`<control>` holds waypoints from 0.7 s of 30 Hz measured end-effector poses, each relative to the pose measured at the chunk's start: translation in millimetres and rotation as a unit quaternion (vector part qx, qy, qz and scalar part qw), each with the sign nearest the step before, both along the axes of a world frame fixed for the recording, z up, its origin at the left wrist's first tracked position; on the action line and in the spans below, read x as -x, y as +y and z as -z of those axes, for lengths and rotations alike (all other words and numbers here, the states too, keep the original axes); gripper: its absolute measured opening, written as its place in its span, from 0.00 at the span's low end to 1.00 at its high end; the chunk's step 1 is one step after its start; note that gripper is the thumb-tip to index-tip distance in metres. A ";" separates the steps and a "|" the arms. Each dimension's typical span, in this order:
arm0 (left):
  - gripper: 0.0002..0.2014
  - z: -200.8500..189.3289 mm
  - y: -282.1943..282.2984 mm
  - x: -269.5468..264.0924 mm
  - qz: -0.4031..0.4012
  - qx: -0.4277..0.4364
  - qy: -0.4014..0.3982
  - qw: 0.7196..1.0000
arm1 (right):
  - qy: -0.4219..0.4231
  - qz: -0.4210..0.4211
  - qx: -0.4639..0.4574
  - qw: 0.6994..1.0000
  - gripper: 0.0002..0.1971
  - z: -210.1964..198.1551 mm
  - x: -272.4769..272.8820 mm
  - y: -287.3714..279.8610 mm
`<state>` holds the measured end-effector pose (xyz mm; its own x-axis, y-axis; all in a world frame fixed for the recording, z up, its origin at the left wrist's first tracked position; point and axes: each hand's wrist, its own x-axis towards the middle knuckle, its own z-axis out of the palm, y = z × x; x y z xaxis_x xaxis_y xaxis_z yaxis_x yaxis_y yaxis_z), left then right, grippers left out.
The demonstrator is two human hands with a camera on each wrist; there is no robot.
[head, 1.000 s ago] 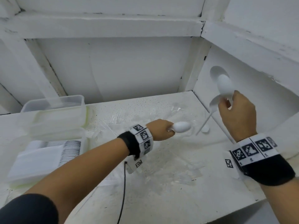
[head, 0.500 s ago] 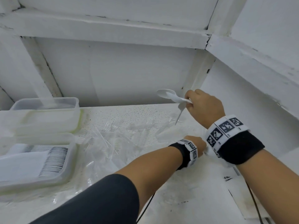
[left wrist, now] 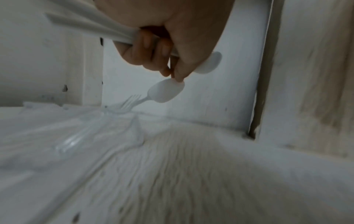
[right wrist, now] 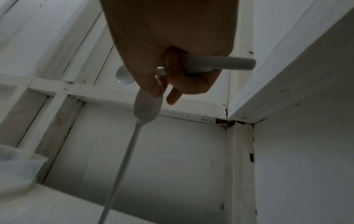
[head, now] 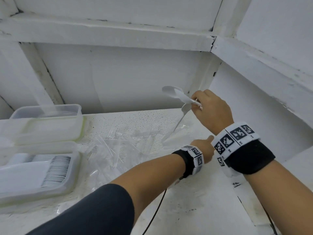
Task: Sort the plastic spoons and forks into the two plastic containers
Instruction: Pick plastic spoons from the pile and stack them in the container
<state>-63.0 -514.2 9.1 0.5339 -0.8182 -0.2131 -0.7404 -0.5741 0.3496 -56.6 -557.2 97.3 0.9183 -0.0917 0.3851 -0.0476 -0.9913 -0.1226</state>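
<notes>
My right hand point(head: 199, 103) is raised near the back right corner and grips several white plastic spoons point(head: 171, 92). One spoon point(right wrist: 146, 108) hangs bowl-up from its fingers, handle pointing down. My left hand point(head: 202, 146) is low over the table, partly hidden by the right wrist. In the left wrist view it holds white spoon handles point(left wrist: 86, 22) in the palm and pinches the bowl of another spoon point(left wrist: 166, 91). Clear plastic forks point(head: 128, 138) lie scattered on the table. The near container point(head: 71, 180) holds stacked white spoons. The far container point(head: 50, 126) looks empty.
Crumpled clear wrapping point(head: 108, 160) lies under the forks at mid table. A white wall point(head: 135, 77) closes the back and another the right side, forming a corner. A black cable point(head: 155, 212) runs over the table's front. Both containers stand at the left edge.
My left hand has moved right to beneath the right wrist, still holding spoons. My right hand has come down and in from the right wall with its spoons.
</notes>
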 end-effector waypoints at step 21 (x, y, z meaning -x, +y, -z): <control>0.08 -18.9 261.9 -3.7 -0.385 0.466 0.179 0.776 | -0.060 -0.047 -0.670 0.739 0.14 -31.5 -2.8 120.7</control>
